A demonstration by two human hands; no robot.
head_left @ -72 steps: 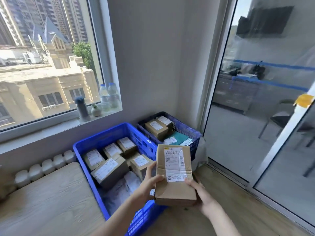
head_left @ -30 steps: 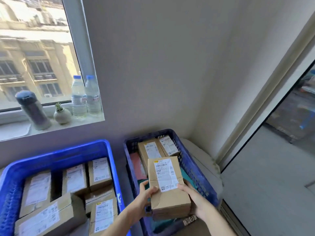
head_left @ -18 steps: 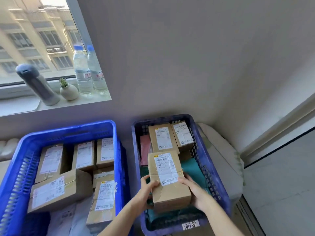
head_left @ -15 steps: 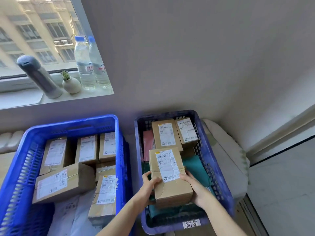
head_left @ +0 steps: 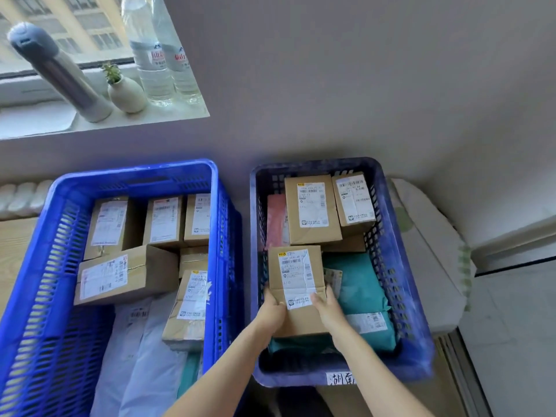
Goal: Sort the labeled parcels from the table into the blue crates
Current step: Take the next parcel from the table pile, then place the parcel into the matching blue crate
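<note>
A brown cardboard parcel (head_left: 296, 284) with a white shipping label sits low inside the dark blue crate (head_left: 400, 266) on the right, resting on teal bags. My left hand (head_left: 270, 311) grips its left side and my right hand (head_left: 329, 310) grips its right side. Behind it in the same crate lie two more labeled boxes (head_left: 313, 209) and a pink bag (head_left: 276, 218). The bright blue crate (head_left: 216, 236) on the left holds several labeled boxes and white mailers.
A windowsill above the left crate carries a grey flask (head_left: 57, 67), a small plant pot (head_left: 126, 91) and two water bottles (head_left: 162, 52). A white padded object (head_left: 430, 242) lies right of the dark crate. A wooden table edge (head_left: 12, 245) shows at far left.
Both hands carried the parcel from above the table side over to the right crate and lowered it onto the teal bags; my view tilted down over the crates.
</note>
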